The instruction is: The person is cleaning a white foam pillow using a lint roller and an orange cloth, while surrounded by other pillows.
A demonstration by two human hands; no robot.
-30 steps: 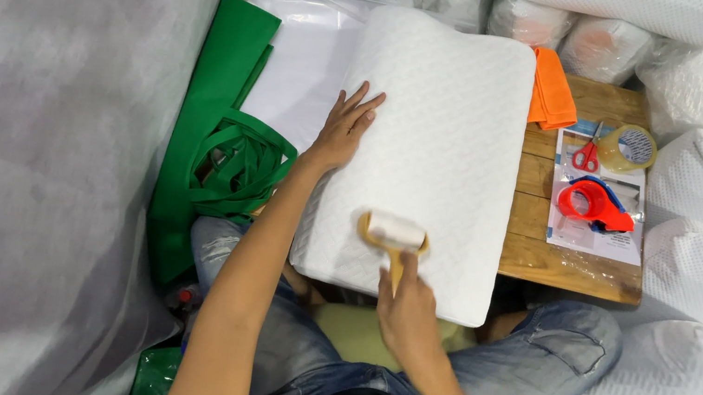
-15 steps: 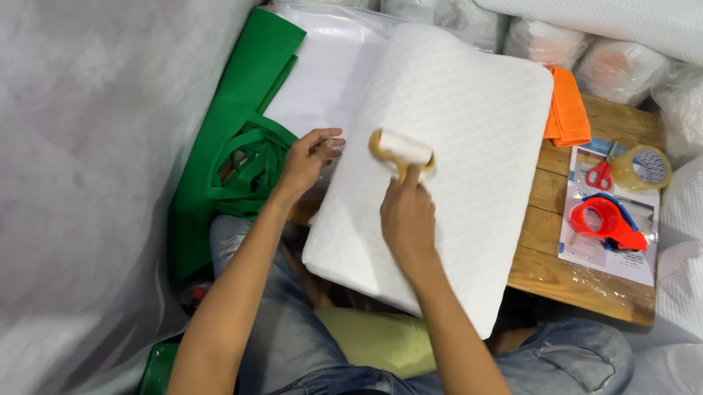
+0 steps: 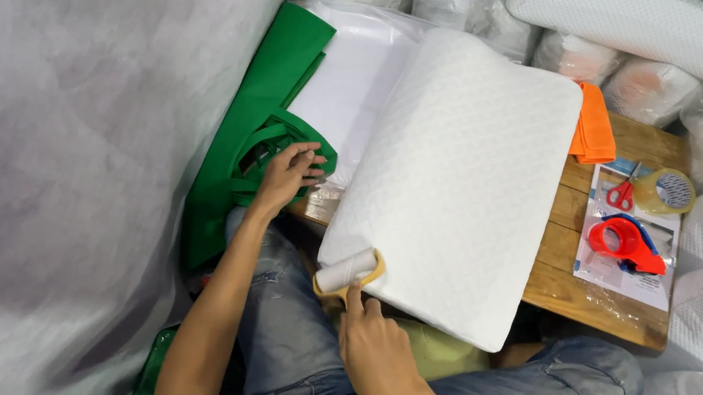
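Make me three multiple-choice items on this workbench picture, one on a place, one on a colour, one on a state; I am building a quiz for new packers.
1. Where is the lint roller?
A. At the near left corner of the white pillow
B. Beside the scissors
C. On the floor

2. What colour is the folded cloth at the pillow's far right edge?
A. Blue
B. Orange
C. Black

3. What is the left hand doing?
A. Lifting the tape dispenser
B. Resting on the green bag
C. Hanging free in the air

Answers: 1 A, the roller held by the right hand lies against the near left corner of the white pillow. 2 B, the cloth is bright orange. 3 B, the fingers lie on the green bag, left of the pillow.
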